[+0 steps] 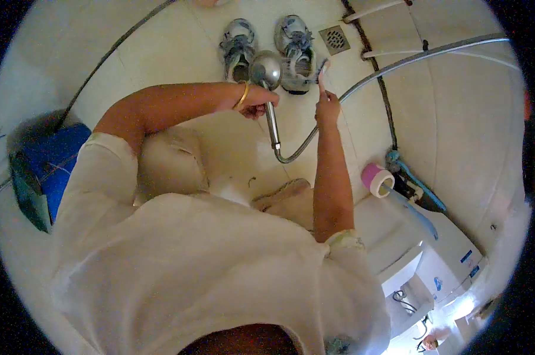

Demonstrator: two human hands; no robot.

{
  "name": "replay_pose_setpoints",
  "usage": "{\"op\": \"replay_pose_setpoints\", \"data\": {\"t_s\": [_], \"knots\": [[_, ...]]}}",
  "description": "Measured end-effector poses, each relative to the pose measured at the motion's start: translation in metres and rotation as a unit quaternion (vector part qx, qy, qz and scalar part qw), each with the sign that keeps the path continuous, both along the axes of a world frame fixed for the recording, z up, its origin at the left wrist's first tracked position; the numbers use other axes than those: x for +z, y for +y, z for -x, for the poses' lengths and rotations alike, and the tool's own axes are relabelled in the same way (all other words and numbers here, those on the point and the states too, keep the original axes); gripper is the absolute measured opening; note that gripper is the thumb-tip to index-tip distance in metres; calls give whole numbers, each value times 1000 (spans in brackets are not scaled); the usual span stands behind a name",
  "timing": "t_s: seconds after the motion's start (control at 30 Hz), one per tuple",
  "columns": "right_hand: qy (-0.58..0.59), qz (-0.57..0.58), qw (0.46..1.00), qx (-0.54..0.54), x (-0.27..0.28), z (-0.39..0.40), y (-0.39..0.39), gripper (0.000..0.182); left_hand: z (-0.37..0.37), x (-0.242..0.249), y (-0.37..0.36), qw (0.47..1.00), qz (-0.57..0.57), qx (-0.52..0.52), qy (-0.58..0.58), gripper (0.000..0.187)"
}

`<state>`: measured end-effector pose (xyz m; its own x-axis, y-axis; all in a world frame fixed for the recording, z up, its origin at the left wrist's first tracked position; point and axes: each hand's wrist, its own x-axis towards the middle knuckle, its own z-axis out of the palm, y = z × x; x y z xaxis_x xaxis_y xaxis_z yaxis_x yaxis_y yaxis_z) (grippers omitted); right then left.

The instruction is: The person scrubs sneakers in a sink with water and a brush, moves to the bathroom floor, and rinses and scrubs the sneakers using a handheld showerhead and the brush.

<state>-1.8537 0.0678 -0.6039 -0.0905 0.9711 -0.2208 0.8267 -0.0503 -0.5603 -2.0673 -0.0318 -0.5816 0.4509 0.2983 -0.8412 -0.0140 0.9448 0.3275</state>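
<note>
My left hand (258, 102), with a yellow bangle at the wrist, is closed around the neck of a silver shower head (266, 68). Its handle points back toward me and joins a grey metal hose (368, 80). In my right hand (328, 110) is a small brush (323, 74) with a pale pink handle, its head beside the right sneaker (297, 44). What looks like water spray blurs that shoe's near part. The left sneaker (238, 44) stands alongside, toe away from me, its heel partly behind the shower head.
A square floor drain (335, 40) lies right of the sneakers. A dark hose (111, 56) crosses the floor at left, near a blue bag-like object (57, 163). At right are a pink-and-white cup-shaped container (376, 179) and a white appliance (439, 260).
</note>
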Motion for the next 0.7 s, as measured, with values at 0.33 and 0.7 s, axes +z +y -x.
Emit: {"op": "replay_pose_setpoints", "data": {"t_s": [0.33, 0.7], "knots": [[0, -54, 996, 68, 39, -42, -126, 29, -6, -14, -16, 999, 5, 49, 9, 28], [-307, -106, 889, 322, 46, 12, -68, 34, -3, -2, -10, 999, 36, 33, 3, 27]]}}
